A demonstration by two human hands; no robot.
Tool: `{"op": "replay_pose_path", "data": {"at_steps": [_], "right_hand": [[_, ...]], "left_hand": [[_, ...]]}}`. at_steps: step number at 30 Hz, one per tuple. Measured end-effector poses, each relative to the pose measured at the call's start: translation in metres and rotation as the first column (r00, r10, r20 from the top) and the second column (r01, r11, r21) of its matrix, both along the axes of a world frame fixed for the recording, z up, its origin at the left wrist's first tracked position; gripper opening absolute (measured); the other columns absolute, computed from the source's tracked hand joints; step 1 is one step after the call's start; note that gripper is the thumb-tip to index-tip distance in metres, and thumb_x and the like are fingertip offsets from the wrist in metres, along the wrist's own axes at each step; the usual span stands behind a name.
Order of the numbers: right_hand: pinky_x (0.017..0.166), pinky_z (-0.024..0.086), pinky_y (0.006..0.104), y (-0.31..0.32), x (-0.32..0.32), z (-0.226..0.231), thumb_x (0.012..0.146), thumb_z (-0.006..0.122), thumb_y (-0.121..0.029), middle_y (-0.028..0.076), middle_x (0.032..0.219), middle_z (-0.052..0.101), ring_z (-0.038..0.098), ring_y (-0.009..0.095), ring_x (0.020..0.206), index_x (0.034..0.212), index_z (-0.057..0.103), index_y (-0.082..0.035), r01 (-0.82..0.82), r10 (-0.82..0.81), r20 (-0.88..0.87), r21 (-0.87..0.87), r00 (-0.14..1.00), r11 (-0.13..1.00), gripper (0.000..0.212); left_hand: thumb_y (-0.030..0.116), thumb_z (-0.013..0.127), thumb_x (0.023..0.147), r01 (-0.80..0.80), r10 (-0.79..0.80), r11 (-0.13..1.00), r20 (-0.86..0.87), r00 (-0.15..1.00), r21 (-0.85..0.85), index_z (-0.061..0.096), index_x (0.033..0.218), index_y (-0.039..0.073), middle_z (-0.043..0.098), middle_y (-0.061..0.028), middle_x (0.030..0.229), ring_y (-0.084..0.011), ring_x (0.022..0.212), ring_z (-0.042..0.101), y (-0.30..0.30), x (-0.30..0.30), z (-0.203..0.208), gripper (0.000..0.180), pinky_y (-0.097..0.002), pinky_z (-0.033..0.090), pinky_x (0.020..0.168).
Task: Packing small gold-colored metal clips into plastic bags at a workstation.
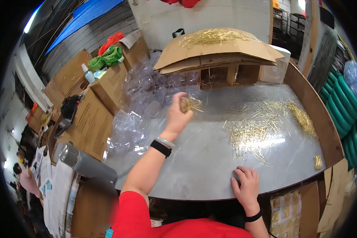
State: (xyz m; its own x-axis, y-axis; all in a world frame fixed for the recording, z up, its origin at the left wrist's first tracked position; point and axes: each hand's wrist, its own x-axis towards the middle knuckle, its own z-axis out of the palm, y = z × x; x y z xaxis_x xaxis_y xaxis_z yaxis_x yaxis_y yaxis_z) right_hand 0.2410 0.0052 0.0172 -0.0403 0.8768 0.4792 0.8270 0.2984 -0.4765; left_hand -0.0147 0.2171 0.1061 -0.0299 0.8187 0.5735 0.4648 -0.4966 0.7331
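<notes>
My left hand (177, 116) reaches over the middle of the grey table (198, 166), fingers closed round a bunch of thin gold-coloured metal pins (192, 104). Some ends stick out past the fingertips. At the table's front edge rests my right hand (246, 185), its fingers loosely bent, the thumb apart, nothing seen in it. A loose heap of the same pins (256, 133) is spread beyond the right hand. Along the right side lies a denser row of pins (301, 119), and a small bundle of pins (317, 162) sits near the right front corner.
Clear plastic packaging (129, 129) piles up at the left. Cardboard sheets (214, 57) at the back carry more pins above open compartments. A grey bottle (87, 162) leans at the left edge, beside cartons (89, 123). A wooden rim (315, 103) borders the right.
</notes>
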Motion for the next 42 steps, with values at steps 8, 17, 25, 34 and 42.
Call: {"op": "replay_pose_path", "data": {"at_steps": [8,17,25,34,42], "right_hand": [[0.095,0.042,0.0444,-0.001,-0.001,-0.003,0.079,0.072,-0.014,0.008,0.118,0.064,0.056,0.032,0.109,0.106,0.067,-0.006,-0.005,0.005,-0.023,-0.012,1.0,1.0,0.028],[0.095,0.042,0.0441,0.004,0.003,-0.003,0.079,0.072,-0.013,0.009,0.119,0.063,0.055,0.033,0.111,0.107,0.066,-0.006,-0.006,0.006,-0.022,-0.013,1.0,1.0,0.029],[0.095,0.042,0.0438,0.004,0.004,-0.003,0.079,0.072,-0.011,0.009,0.119,0.063,0.056,0.032,0.11,0.107,0.066,-0.006,0.002,-0.004,-0.057,-0.043,0.998,0.999,0.029],[0.095,0.042,0.0428,0.004,0.005,-0.004,0.08,0.072,-0.012,0.008,0.119,0.063,0.056,0.031,0.111,0.108,0.065,-0.007,0.008,-0.009,-0.036,-0.029,0.999,1.0,0.029],[0.095,0.043,0.0431,0.004,0.005,-0.006,0.08,0.072,-0.012,0.007,0.119,0.063,0.056,0.03,0.111,0.108,0.065,-0.007,0.021,-0.022,-0.025,-0.013,0.999,1.0,0.028]], "left_hand": [[0.01,0.064,0.083,0.132,-0.129,0.991,-0.179,0.975,0.002,0.055,0.132,0.007,0.07,-0.0162,0.107,-0.0297,0.096,0.07,0.056,-0.013,-0.051,0.05,-0.0379,0.054,0.084],[0.008,0.066,0.078,0.044,-0.088,0.985,-0.273,0.958,-0.164,0.046,0.144,0.007,0.068,-0.01,0.107,-0.0214,0.095,0.066,0.057,-0.009,-0.053,0.069,-0.0343,0.053,0.087],[0.002,0.056,0.086,0.061,0.051,0.956,0.37,0.927,-0.286,0.049,0.127,0.003,0.066,-0.0111,0.105,-0.023,0.089,0.066,0.055,-0.005,-0.04,0.041,-0.0342,0.055,0.084],[0.003,0.056,0.088,-0.017,0.036,0.995,-0.182,0.983,0.102,0.057,0.119,0.003,0.063,-0.0131,0.114,-0.0299,0.088,0.069,0.069,-0.022,-0.038,0.031,-0.042,0.057,0.082],[0.01,0.063,0.084,-0.033,-0.036,0.969,-0.273,0.961,-0.244,0.058,0.124,0.006,0.07,-0.0145,0.098,-0.0218,0.083,0.07,0.074,-0.025,-0.046,0.041,-0.0348,0.056,0.074]]}}
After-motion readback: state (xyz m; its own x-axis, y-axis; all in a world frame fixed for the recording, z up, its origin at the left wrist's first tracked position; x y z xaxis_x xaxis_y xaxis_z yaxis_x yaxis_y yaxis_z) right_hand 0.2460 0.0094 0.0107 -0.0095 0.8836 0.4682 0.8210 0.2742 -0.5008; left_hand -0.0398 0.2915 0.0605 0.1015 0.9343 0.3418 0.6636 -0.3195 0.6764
